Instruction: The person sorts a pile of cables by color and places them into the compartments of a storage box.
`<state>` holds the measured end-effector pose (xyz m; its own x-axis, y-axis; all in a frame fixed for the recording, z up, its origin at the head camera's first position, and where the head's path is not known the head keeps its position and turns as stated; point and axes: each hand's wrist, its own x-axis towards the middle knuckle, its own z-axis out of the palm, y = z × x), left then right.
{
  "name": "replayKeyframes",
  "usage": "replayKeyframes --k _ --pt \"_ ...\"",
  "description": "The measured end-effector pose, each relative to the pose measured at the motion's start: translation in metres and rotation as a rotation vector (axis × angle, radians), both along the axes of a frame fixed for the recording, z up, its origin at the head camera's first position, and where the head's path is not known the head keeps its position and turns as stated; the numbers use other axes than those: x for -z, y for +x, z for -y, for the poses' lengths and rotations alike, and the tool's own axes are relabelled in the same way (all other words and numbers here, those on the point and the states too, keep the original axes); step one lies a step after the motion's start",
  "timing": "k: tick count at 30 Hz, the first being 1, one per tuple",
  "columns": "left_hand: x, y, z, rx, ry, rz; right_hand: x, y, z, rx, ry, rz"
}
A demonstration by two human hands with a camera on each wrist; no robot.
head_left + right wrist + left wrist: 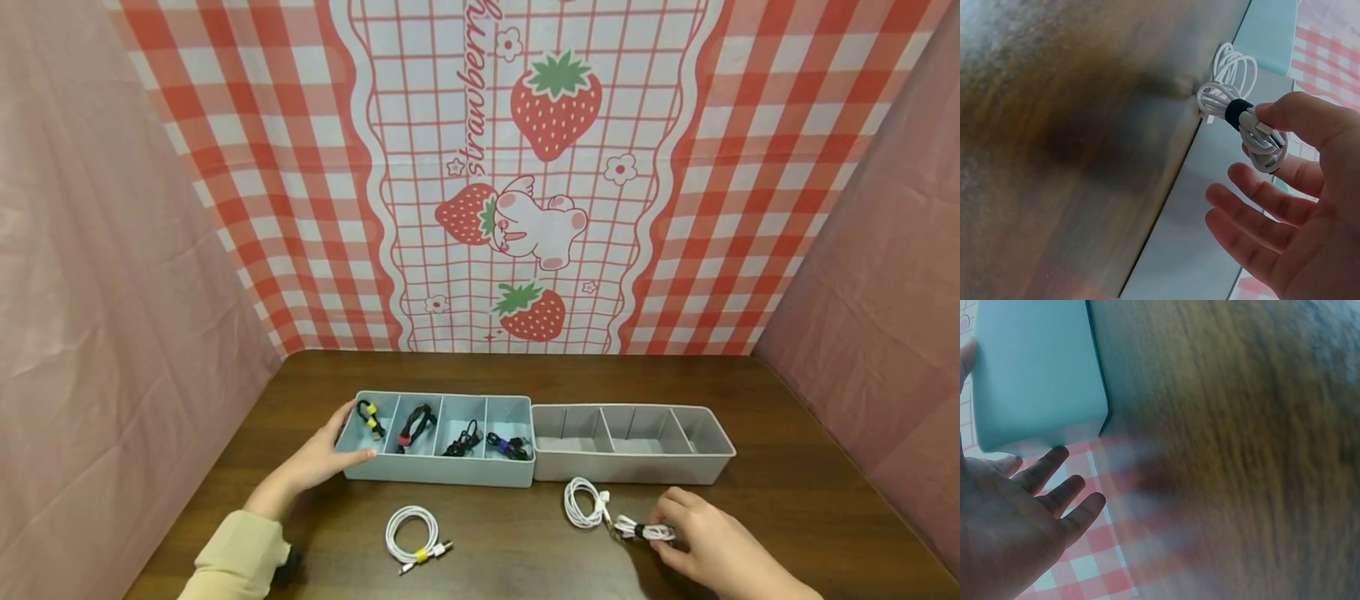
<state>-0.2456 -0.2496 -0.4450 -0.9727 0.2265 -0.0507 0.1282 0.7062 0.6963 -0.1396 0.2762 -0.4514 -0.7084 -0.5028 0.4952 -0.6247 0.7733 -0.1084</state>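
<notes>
Only the head view shows black cables [458,448] inside the blue box [442,472].

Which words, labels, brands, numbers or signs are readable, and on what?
"strawberry": on the cloth, turned sideways, reading upward.
Blue bin, grey bin: no text seen.
Cables: any print is too small to read.

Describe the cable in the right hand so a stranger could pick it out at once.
On the brown table, find the gray divided box. In front of it, the right hand pinches a bundled white cable. Its black band sets it apart from the looser white coil next to it and the yellow-banded white cable farther left.
</notes>
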Motion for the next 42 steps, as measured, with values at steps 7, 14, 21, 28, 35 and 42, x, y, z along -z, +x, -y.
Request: replayKeyframes --k 7,14,21,28,35,42 --pt "0.0 0.0 0.0 0.003 0.002 -0.014 -0.008 0.0 0.003 0.026 -0.004 -0.003" --pt "0.0 0.001 0.0 0.005 0.005 -0.021 -0.017 -0.002 0.006 0.041 -0.006 -0.022" --pt "0.0 0.0 0.0 0.006 0.003 -0.012 -0.029 -0.008 0.005 0.01 0.009 -0.114" --pt "-0.002 0.002 0.0 0.005 0.006 0.004 -0.046 -0.014 0.004 0.016 0.034 -0.145" --pt "-0.001 0.002 0.0 0.006 0.008 -0.008 -0.06 -0.021 0.005 0.024 0.037 -0.139" --pt "0.0 0.001 0.0 0.012 0.003 -0.022 -0.072 -0.031 0.007 0.016 0.047 -0.151"
